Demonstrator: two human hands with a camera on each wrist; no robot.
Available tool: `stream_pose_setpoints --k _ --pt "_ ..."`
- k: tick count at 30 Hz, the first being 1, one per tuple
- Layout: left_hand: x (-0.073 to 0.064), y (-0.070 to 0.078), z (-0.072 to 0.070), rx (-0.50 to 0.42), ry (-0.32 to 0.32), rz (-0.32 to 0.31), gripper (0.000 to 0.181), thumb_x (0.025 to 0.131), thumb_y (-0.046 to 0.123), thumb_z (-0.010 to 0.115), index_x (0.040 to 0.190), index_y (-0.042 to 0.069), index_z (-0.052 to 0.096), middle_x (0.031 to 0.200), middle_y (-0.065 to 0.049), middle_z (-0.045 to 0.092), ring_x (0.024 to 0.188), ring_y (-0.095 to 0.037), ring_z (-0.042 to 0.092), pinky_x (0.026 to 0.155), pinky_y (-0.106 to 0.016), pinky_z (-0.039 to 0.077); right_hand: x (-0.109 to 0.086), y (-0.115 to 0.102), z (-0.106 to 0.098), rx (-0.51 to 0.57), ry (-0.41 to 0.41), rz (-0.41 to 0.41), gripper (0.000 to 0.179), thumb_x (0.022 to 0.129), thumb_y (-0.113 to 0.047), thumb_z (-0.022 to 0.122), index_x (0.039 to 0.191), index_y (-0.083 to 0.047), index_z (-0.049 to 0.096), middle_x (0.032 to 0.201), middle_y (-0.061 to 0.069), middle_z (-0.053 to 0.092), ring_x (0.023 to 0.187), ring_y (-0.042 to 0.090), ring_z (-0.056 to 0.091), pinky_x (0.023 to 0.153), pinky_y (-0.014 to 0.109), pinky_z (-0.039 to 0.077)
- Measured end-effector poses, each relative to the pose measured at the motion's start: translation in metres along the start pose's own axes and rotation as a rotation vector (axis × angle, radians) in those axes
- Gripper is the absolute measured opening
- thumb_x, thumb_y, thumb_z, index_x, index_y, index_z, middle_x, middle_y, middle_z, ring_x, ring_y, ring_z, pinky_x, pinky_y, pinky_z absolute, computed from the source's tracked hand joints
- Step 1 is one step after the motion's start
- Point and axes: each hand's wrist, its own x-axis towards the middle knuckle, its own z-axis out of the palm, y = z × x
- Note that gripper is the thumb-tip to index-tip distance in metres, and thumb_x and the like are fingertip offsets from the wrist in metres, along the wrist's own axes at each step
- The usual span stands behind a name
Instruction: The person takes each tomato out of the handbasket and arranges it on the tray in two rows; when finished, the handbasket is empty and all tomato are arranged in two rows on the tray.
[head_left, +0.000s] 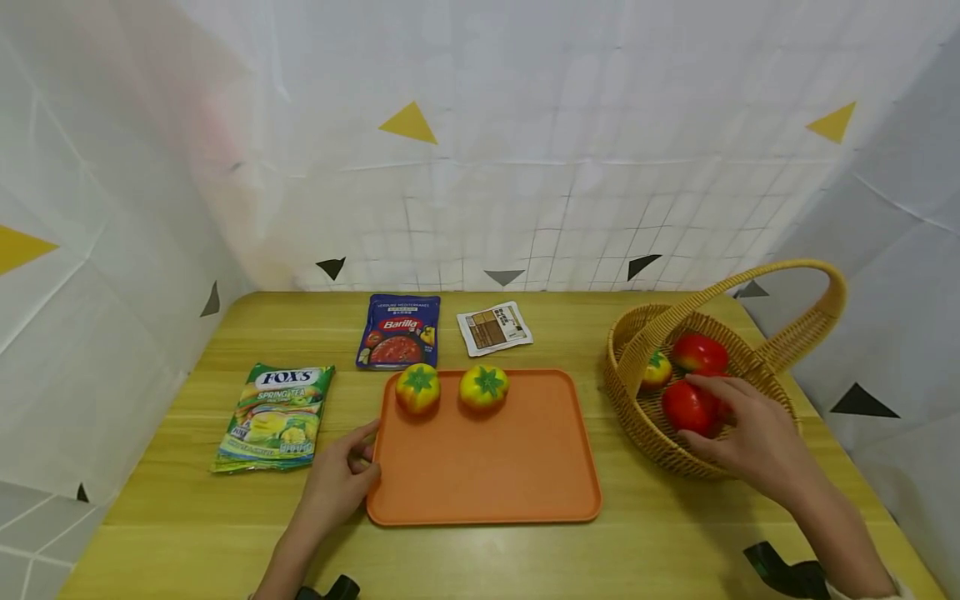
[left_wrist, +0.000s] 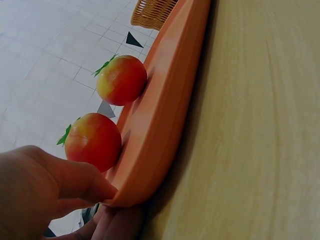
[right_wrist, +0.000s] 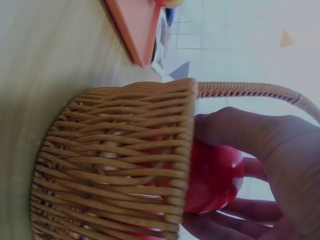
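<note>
Left hand (head_left: 341, 477): pinching one orange tray (head_left: 483, 471) by its rim
Right hand (head_left: 753, 437): curled round one red fruit (head_left: 682, 407), inside one basket (head_left: 633, 429)
Yellow-red fruits (head_left: 417, 390): two on tray, one in basket
Packets (head_left: 273, 417): three

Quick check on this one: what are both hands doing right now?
Left hand: closed, pinching the orange tray by its rim.
Right hand: closed, holding a red fruit in the basket.

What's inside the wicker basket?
The wicker basket holds a yellow-red tomato, a rear red fruit and a front red fruit, gripped by the right hand. More red, partly covered, shows by its fingers. Whatever lies beneath the fruit or behind the hand cannot be seen.
</note>
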Motion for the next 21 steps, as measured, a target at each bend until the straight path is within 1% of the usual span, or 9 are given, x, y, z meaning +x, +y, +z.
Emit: stream_pose_setpoints --k 10,17,21 --pt "0.0 0.002 0.0 0.001 0.005 -0.005 0.062 0.079 -0.003 0.067 0.14 0.006 0.059 0.089 -0.007 0.061 0.068 -0.015 0.059 0.058 -0.025 0.049 -0.002 -0.012 -0.009 -0.011 0.032 -0.009 0.069 0.064 -0.018 0.093 0.126 -0.005 0.065 0.112 0.022 0.063 0.086 0.039 0.064 0.064 0.054 0.053" --pt "0.001 0.001 0.0 0.005 0.01 0.0 0.062 0.079 -0.003 0.068 0.14 0.006 0.059 0.088 -0.006 0.061 0.067 -0.015 0.058 0.057 -0.025 0.048 -0.003 -0.025 -0.016 -0.008 0.036 -0.001 0.071 0.066 -0.023 0.093 0.128 -0.007 0.064 0.114 0.022 0.061 0.088 0.041 0.063 0.066 0.059 0.053" --pt "0.001 0.001 0.0 0.006 0.008 0.003 0.062 0.079 -0.003 0.068 0.14 0.006 0.059 0.087 -0.006 0.061 0.066 -0.015 0.057 0.057 -0.025 0.048 -0.003 -0.033 -0.019 -0.001 0.048 -0.01 0.072 0.065 -0.024 0.093 0.129 -0.008 0.065 0.114 0.021 0.062 0.088 0.041 0.064 0.066 0.059 0.054"
